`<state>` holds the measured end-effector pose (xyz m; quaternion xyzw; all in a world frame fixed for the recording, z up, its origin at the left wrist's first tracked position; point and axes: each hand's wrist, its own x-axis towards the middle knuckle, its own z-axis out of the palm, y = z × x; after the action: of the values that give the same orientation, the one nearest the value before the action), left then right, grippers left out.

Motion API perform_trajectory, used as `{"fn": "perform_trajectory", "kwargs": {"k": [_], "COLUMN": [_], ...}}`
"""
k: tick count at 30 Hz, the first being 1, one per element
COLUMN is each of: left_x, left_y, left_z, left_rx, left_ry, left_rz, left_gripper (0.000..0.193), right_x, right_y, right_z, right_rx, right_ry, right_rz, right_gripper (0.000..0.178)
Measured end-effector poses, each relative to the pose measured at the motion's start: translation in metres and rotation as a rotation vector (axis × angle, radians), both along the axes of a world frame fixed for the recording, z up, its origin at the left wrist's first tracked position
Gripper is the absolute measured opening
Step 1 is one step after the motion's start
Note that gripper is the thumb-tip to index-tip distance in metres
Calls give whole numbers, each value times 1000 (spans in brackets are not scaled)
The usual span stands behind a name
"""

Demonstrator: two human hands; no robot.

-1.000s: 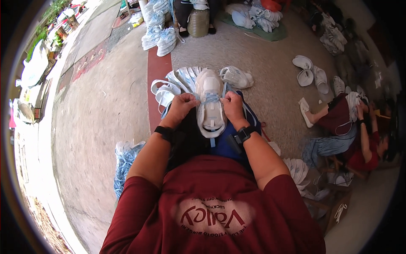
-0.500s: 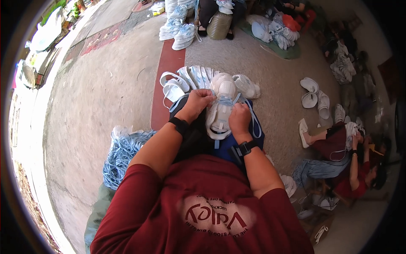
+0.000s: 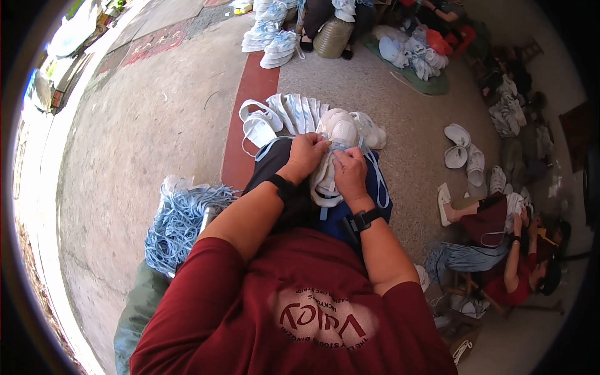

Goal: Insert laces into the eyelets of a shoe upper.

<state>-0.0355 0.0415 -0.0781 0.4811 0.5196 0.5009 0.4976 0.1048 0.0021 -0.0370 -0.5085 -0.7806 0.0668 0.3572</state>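
Observation:
A white sneaker [image 3: 339, 127] rests on my lap with its toe pointing away from me. A light blue shoelace [image 3: 379, 181] runs through its front eyelets, and a loose length hangs down its right side. My left hand [image 3: 306, 154] is closed in a pinch on the lace at the left of the eyelets. From the right, my right hand [image 3: 350, 170] bends over the tongue, fingers pinched at the lace, close to the left fingertips. The exact spot gripped is partly hidden by the fingers. Both hands cover part of the shoe's middle.
Beyond my knees stand a row of white shoes [image 3: 295, 111] and another white sneaker [image 3: 370, 131]. A bundle of blue laces [image 3: 172, 228] lies at my left. White shoes [image 3: 459, 147] sit on the floor at right. Co-workers sit at the right and far side, near shoe piles [image 3: 279, 47].
My right hand has moved up and left over the tongue, closer to my left hand. The left hand has shifted slightly right along the eyelets. The view has shifted a little.

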Motion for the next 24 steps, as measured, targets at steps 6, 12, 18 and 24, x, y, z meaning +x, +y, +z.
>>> {"fn": "perform_trajectory", "kwargs": {"k": [6,12,18,24], "left_x": [4,2,6,3], "left_y": [-22,-17,-23,-32], "left_z": [22,33,39,31], "left_rx": [192,81,132,422], "left_ry": [447,512,730,985], "left_rz": [121,30,7,-175], "left_gripper": [19,18,23,22], "right_x": [5,5,2,-8], "right_y": [-2,-1,0,-1], "right_z": [2,-2,-4,2], "right_rx": [-51,-41,-38,-12], "right_ry": [7,9,-15,-17], "right_rz": [-13,-1,-20,-55], "right_gripper": [22,23,22,9]}}
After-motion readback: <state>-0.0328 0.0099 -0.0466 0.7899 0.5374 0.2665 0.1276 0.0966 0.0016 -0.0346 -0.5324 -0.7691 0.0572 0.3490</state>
